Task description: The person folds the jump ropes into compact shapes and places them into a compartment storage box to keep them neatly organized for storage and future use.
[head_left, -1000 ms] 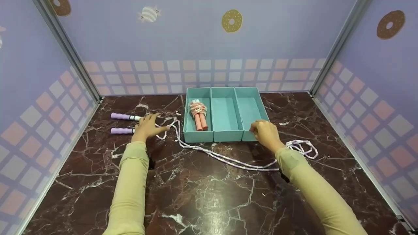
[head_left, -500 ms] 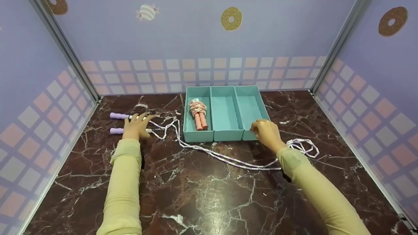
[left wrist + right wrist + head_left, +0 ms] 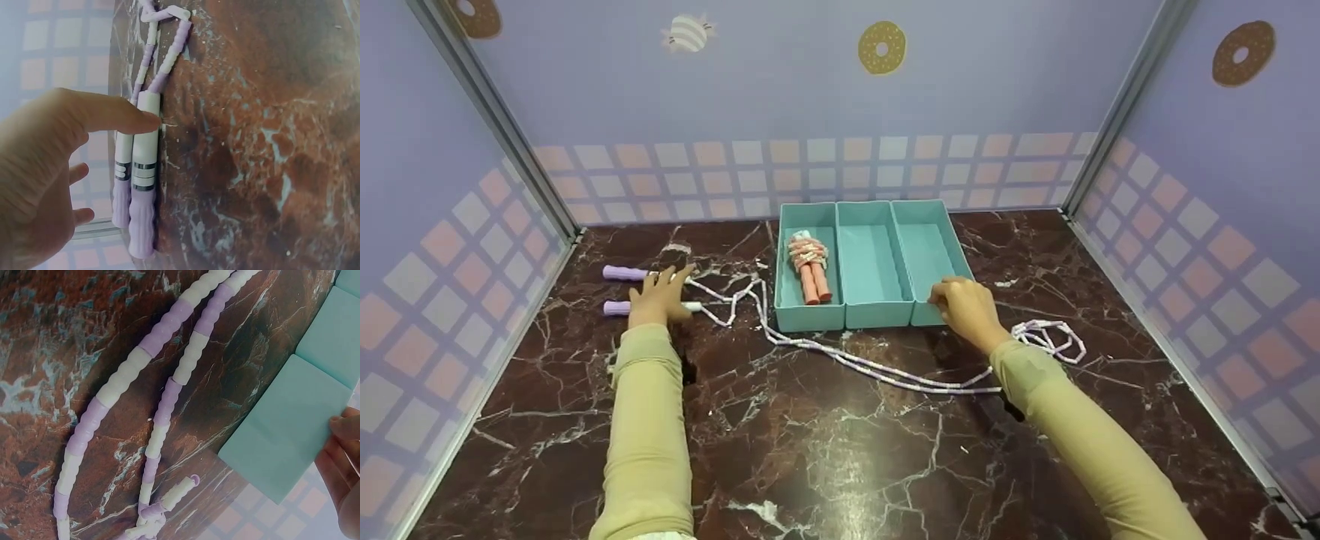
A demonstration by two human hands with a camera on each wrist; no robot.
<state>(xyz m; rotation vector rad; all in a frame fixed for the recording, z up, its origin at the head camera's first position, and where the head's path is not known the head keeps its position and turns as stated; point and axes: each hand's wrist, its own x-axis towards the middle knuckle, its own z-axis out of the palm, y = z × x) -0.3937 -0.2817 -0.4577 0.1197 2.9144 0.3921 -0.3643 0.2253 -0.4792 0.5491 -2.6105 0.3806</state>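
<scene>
A lilac and white beaded jump rope (image 3: pixel 885 374) stretches across the dark marble table in front of a teal three-compartment box (image 3: pixel 877 315). Its two handles (image 3: pixel 143 225) lie side by side at the left. My left hand (image 3: pixel 660 295) is over them with fingers spread; in the left wrist view one extended finger reaches across the white part of the nearer handle. At the box's front right, my right hand (image 3: pixel 969 309) has curled fingers and pinches the rim, thumb on the outer side. A bundled pink jump rope (image 3: pixel 808 259) lies in the left compartment.
A loose coil of the lilac rope (image 3: pixel 1051 341) lies right of the box, partly behind the right forearm. Patterned panels (image 3: pixel 847 97) enclose the table at the back and both sides.
My left hand has moved left from the cords onto the handles, fingers spreading. My right hand stays at the box's front right rim. The box and ropes have not visibly moved.
</scene>
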